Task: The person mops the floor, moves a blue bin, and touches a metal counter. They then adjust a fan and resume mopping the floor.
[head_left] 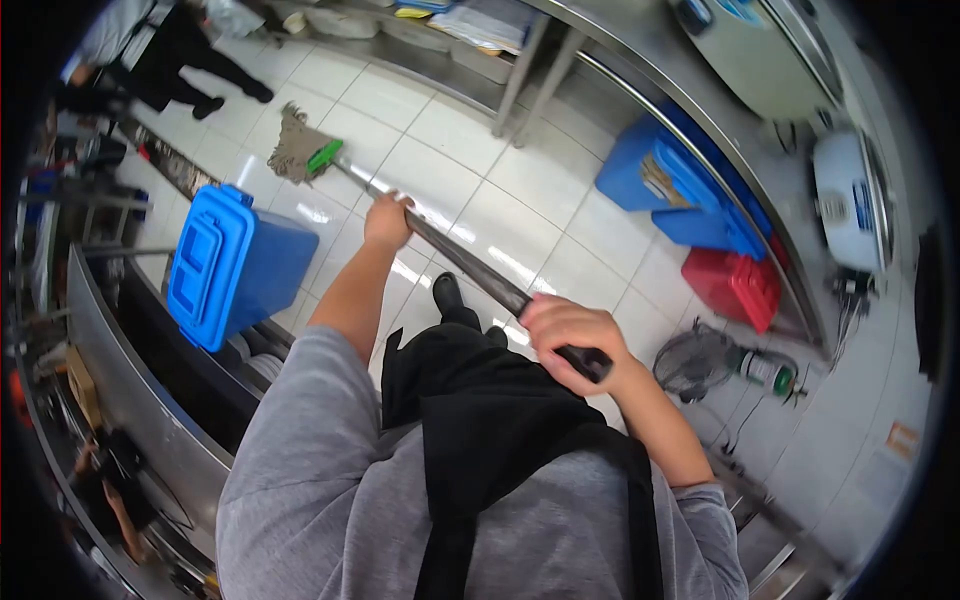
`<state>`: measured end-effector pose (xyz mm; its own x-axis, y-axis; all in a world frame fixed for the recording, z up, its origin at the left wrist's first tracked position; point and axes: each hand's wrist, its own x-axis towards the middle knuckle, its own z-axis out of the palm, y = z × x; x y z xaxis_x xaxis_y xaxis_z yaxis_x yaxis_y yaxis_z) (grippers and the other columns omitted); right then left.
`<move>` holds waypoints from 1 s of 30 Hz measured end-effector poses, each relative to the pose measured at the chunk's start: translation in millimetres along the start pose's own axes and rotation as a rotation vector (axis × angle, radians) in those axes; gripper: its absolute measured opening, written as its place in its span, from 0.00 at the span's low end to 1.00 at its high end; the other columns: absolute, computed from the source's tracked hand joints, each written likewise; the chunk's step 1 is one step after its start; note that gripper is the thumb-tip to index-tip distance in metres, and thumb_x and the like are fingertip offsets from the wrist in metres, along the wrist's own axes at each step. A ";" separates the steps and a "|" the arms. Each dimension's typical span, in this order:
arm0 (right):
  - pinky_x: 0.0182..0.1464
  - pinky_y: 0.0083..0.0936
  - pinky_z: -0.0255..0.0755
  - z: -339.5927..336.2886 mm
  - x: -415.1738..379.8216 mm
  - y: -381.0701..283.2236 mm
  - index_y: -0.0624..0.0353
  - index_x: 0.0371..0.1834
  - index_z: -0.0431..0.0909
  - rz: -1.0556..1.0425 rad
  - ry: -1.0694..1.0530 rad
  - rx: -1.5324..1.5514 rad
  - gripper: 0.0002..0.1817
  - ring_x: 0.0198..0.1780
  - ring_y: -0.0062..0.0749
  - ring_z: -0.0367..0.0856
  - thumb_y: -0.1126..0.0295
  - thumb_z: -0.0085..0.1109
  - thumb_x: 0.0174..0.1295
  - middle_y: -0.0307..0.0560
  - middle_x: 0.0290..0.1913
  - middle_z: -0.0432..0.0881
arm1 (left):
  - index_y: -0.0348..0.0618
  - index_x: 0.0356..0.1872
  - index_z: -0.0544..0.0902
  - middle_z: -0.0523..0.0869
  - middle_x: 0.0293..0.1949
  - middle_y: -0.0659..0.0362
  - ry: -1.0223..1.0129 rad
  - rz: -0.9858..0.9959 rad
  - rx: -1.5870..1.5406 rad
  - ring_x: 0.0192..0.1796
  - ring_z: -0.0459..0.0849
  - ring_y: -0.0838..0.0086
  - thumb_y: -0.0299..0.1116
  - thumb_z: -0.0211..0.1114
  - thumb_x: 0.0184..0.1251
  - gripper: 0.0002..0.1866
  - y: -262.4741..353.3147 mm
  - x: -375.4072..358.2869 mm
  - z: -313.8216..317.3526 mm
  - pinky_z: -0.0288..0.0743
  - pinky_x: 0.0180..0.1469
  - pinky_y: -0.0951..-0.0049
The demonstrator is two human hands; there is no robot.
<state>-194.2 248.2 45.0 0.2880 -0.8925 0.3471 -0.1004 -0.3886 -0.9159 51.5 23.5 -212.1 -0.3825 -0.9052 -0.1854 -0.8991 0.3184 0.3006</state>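
Here, left hand (386, 222) gripping the mop handle (470, 268) mid-frame, right hand (566, 335) closed on its top end, mop head (295, 148) on the floor (520, 215) upper left, blue bin (232, 265) at left.

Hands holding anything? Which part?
Both grip the mop handle: left hand partway down the shaft toward the mop head, right hand at its top end.

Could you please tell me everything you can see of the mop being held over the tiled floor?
The mop has a long dark handle, a green clamp at its lower end and a head of tan, stringy strands. It runs slantwise, the head resting on the white tiled floor far from the person. The left hand grips the handle midway; the right hand closes round its upper end, near the black apron.
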 end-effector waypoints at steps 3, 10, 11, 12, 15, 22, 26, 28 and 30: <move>0.59 0.43 0.70 -21.6 -69.2 -77.7 0.58 0.26 0.79 0.133 0.066 -0.001 0.06 0.41 0.45 0.82 0.82 0.59 0.47 0.46 0.30 0.81 | 0.46 0.23 0.84 0.85 0.31 0.54 0.106 0.488 -0.206 0.39 0.83 0.55 0.28 0.68 0.38 0.06 69.1 -58.0 -2.9 0.75 0.44 0.57; 0.33 0.29 0.75 -64.9 -166.0 -283.8 0.52 0.17 0.76 0.096 -0.007 -0.226 0.09 0.22 0.32 0.80 0.69 0.60 0.53 0.36 0.16 0.77 | 0.46 0.27 0.83 0.84 0.29 0.58 -0.232 1.040 -0.697 0.36 0.83 0.57 0.22 0.69 0.34 0.12 280.1 -180.9 12.7 0.77 0.39 0.61; 0.32 0.24 0.72 -68.0 -179.0 -299.4 0.51 0.17 0.75 -0.008 -0.030 -0.179 0.11 0.20 0.26 0.79 0.65 0.62 0.54 0.33 0.15 0.77 | 0.48 0.30 0.83 0.83 0.31 0.58 -0.345 1.118 -0.660 0.38 0.83 0.58 0.26 0.70 0.40 0.11 307.0 -198.9 9.1 0.76 0.43 0.59; 0.31 0.20 0.70 -64.0 -189.3 -315.4 0.50 0.16 0.75 -0.110 -0.054 -0.131 0.13 0.19 0.20 0.79 0.61 0.64 0.55 0.30 0.13 0.76 | 0.49 0.34 0.82 0.82 0.33 0.57 -0.494 1.229 -0.627 0.41 0.82 0.58 0.30 0.70 0.45 0.12 329.5 -212.3 7.6 0.75 0.47 0.59; 0.21 0.23 0.69 -24.4 -185.3 -369.4 0.54 0.23 0.71 0.067 0.187 -0.181 0.18 0.14 0.20 0.68 0.56 0.59 0.67 0.31 0.13 0.66 | 0.46 0.34 0.77 0.81 0.31 0.55 -0.889 1.322 -0.540 0.40 0.81 0.54 0.36 0.69 0.54 0.11 380.6 -248.2 19.1 0.74 0.43 0.57; 0.23 0.26 0.70 -3.3 -136.6 -370.0 0.57 0.31 0.76 0.130 0.267 -0.171 0.13 0.15 0.24 0.67 0.59 0.57 0.68 0.33 0.14 0.66 | 0.46 0.28 0.80 0.84 0.29 0.54 -1.077 1.532 -0.483 0.37 0.84 0.54 0.40 0.67 0.56 0.10 390.4 -257.6 9.4 0.75 0.37 0.55; 0.22 0.26 0.71 9.1 -115.7 -347.1 0.57 0.34 0.76 0.039 0.512 -0.282 0.11 0.15 0.23 0.66 0.61 0.56 0.68 0.32 0.14 0.65 | 0.48 0.27 0.80 0.84 0.27 0.55 -1.015 1.454 -0.455 0.36 0.84 0.53 0.44 0.66 0.55 0.11 347.0 -197.1 -10.8 0.76 0.36 0.54; 0.22 0.26 0.71 14.2 -93.0 -324.9 0.57 0.38 0.77 0.042 0.526 -0.275 0.11 0.14 0.23 0.65 0.61 0.56 0.68 0.31 0.15 0.65 | 0.49 0.27 0.81 0.85 0.29 0.55 -0.944 1.382 -0.376 0.38 0.84 0.54 0.45 0.64 0.56 0.12 318.9 -154.1 -24.5 0.77 0.38 0.55; 0.19 0.21 0.72 17.3 -59.0 -293.7 0.53 0.46 0.76 -0.003 0.572 -0.366 0.11 0.16 0.22 0.70 0.61 0.57 0.68 0.35 0.18 0.73 | 0.50 0.28 0.82 0.86 0.32 0.54 -0.865 1.294 -0.307 0.40 0.85 0.55 0.46 0.62 0.56 0.12 287.3 -106.6 -43.6 0.78 0.40 0.55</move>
<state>-165.2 418.9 290.0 -0.2504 -0.8326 0.4940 -0.4455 -0.3540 -0.8223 -156.7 199.2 -65.2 -0.9201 0.3820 -0.0866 0.1512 0.5505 0.8210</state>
